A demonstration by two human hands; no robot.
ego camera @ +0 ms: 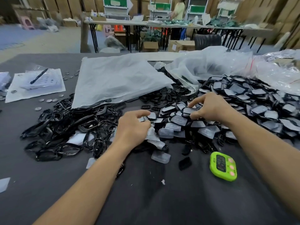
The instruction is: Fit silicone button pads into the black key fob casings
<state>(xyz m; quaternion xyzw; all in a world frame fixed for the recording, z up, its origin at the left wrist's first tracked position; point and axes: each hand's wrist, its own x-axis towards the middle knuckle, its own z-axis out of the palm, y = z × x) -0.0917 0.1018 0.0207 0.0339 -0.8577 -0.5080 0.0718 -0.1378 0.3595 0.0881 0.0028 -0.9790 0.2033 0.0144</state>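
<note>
So the right hand (211, 108) has thumb and forefinger pinched on a black casing (190, 110) with a grey pad in it, lying on top of the heap just left of the palm. The left hand (133, 125) is curled round a few translucent silicone pads (151, 135) that poke out below its fingers. Bare black frames (65, 124) are piled on the left, filled casings (259, 108) on the right. A green timer (223, 166) sits by the right forearm on the dark table (162, 200), and its display is too blurry to read.
</note>
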